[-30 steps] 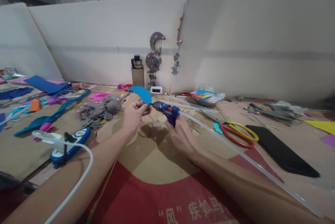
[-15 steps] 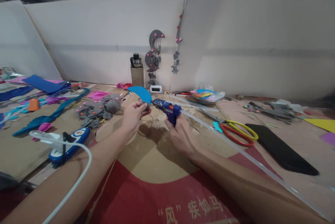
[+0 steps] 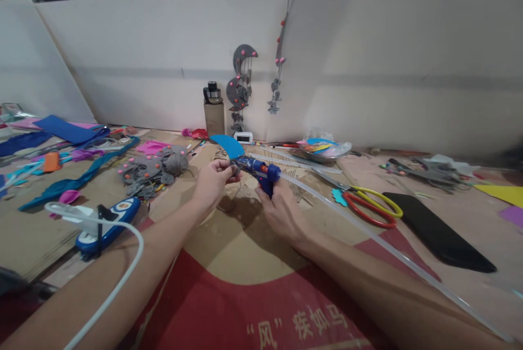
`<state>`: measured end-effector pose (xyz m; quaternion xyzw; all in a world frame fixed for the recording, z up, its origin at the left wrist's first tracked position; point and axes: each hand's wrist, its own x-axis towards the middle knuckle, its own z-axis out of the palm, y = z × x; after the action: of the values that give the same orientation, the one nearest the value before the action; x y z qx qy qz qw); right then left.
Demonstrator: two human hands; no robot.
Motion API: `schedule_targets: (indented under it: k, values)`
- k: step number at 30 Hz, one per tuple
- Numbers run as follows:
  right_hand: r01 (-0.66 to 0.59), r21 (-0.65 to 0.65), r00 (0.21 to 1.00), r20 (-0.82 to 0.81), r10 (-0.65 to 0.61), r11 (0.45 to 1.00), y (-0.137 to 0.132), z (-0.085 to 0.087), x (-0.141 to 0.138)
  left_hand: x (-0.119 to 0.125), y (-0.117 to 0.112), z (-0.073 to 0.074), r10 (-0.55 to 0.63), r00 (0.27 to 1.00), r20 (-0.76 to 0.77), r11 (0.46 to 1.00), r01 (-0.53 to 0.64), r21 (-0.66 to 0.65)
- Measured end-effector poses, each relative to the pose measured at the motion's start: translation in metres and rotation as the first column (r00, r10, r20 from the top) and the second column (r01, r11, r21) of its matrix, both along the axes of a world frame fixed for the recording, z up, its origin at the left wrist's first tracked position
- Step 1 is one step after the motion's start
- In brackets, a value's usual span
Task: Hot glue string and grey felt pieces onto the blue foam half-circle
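Observation:
My left hand [image 3: 214, 182] pinches a blue crescent-shaped piece [image 3: 229, 146], perhaps felt, whose curved end rises beyond the fingers. A small dark grey bit shows at the fingertips, too small to make out. My right hand [image 3: 281, 211] is wrapped round the handle of a blue hot glue gun [image 3: 265, 173]. Its nozzle points left and lies against or right by the lower edge of the crescent, close to my left fingertips. Out of the gun's back runs a long translucent glue stick [image 3: 347, 212], slanting over my right forearm.
Right of my hands lie scissors [image 3: 378, 203] with red and yellow handles and a black phone-like slab [image 3: 441, 233]. On the left are grey yarn [image 3: 177, 163], a blue-and-white power strip [image 3: 110, 227] with a white cable, and felt scraps. A bottle [image 3: 214, 115] stands by the white board.
My left hand has moved slightly right with the blue crescent, which now sits further right behind the nozzle. The glue gun has shifted a little left, and its tip overlaps the crescent's lower edge.

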<state>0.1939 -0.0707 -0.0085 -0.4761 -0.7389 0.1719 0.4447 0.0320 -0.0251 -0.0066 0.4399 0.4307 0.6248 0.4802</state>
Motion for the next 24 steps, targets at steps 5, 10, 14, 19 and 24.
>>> schedule_targets:
  k: [5,10,14,19,24]
  values:
    - [0.044,-0.007,0.999,0.028,-0.044,0.999,-0.002,-0.001,0.001,0.0,0.002,-0.002,0.001,1.0,-0.026,1.0,-0.001,-0.002]
    - [0.044,-0.075,0.978,-0.201,-0.059,0.996,0.004,-0.009,0.002,-0.005,0.006,-0.003,-0.015,0.997,0.076,1.0,0.016,-0.019]
    - [-0.125,-0.262,0.861,-0.508,-0.027,0.957,0.025,-0.012,0.008,-0.01,0.009,-0.001,0.021,0.991,0.13,0.999,-0.016,-0.034]
    - [-0.117,-0.507,0.883,-0.447,-0.144,0.854,0.053,-0.01,0.024,-0.009,0.005,0.008,0.096,0.995,-0.03,0.995,-0.097,-0.011]
    - [-0.051,-0.654,0.969,-0.216,-0.121,0.755,0.065,-0.007,0.041,-0.009,0.001,0.01,0.218,0.944,-0.246,0.974,-0.193,0.118]
